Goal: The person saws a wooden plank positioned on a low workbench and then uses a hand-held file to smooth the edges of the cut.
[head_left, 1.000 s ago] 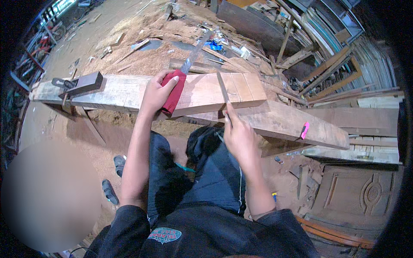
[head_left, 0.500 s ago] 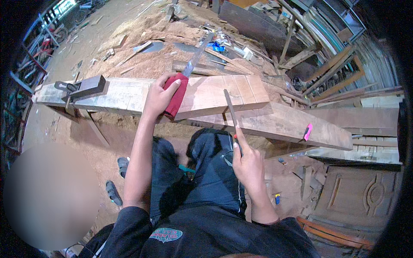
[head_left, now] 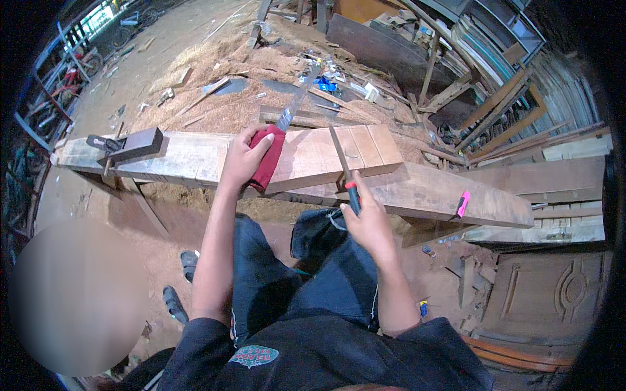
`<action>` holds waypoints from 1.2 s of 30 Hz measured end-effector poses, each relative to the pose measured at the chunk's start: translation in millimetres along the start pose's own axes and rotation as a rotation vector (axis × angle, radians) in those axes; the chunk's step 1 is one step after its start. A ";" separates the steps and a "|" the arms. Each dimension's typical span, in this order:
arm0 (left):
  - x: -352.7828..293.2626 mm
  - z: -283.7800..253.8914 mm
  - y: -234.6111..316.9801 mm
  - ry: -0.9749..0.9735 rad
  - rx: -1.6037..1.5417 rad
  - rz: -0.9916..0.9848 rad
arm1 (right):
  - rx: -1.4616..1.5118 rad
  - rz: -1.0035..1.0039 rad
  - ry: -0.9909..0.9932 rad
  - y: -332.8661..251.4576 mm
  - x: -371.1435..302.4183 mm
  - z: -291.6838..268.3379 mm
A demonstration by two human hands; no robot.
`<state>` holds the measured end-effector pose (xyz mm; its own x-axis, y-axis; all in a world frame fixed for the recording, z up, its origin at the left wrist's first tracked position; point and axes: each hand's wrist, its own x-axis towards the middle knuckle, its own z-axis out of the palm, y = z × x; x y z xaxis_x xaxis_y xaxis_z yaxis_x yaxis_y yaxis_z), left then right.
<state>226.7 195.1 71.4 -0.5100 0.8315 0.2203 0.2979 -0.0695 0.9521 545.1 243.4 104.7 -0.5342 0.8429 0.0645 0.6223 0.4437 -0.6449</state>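
1. Tool [head_left: 340, 148] of slim dark metal, file-like, with a black-and-red handle [head_left: 353, 197], lies just toward 1 o'clock of the view's middle, slanting over the pale, squared wooden block [head_left: 310, 151] at 12 o'clock. Whether its underside touches the wood, I cannot tell.

2. The bare right hand [head_left: 370, 225], toward 4 o'clock, has its fingers wrapped around that handle.

3. The bare left hand [head_left: 246, 159], toward 10 o'clock, is curled over a bunched dark-red cloth [head_left: 268, 163], thumb on top. A long, thin grey metal blade [head_left: 293, 109] extends from the cloth's upper end toward 1 o'clock, apart from the tool.

4. Compared with half a second ago, the right hand and tool have moved outward: the tip now reaches about the block's far edge, much as it did a second ago. The left hand has kept its hold on the cloth.

5. That suggests a back-and-forth stroke, now in its outward part, with the left side held steady.

6. The block rests on a long, weathered timber beam [head_left: 450, 186]; a dark wooden hand plane [head_left: 137, 144] sits between 9 and 10 o'clock, a bright pink-handled cutter [head_left: 463, 204] at 3.
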 end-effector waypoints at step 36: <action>-4.6 3.4 7.0 0.048 0.029 -0.026 | -0.239 -0.087 0.018 -29.3 -57.7 -1.9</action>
<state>233.9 192.7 76.3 -0.5561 0.8050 0.2066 0.3070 -0.0321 0.9512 558.7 182.4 121.4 -0.5824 0.8029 0.1268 0.6933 0.5721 -0.4382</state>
